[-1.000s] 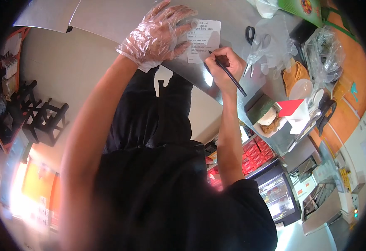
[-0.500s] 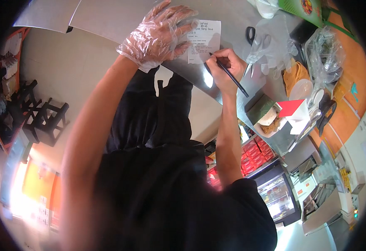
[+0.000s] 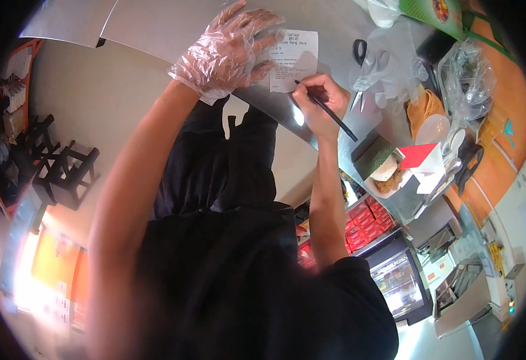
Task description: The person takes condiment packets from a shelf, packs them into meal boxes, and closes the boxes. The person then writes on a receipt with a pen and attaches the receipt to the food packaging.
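Note:
My left hand (image 3: 230,54), in a clear plastic glove, lies with fingers spread on the metal table at the left edge of a printed receipt (image 3: 296,57). A black pen (image 3: 334,116) is pinched in my bare right hand (image 3: 322,103), its tip on the lower part of the receipt. Right of the receipt are black-handled scissors (image 3: 359,53) and a crumpled clear plastic glove (image 3: 389,66). Below these, an open box (image 3: 395,174) holds food, with a red flap standing up.
An orange-brown cloth (image 3: 424,114), a clear plastic bag (image 3: 470,81) and spoons (image 3: 455,139) lie on the right side. Black stools (image 3: 74,171) stand on the floor at the left. Red boxes (image 3: 368,223) and a lit display cabinet (image 3: 398,279) are at lower right.
My right hand and the pen have shifted slightly down, with the tip a little lower and further left on the receipt. My left hand has stayed in place.

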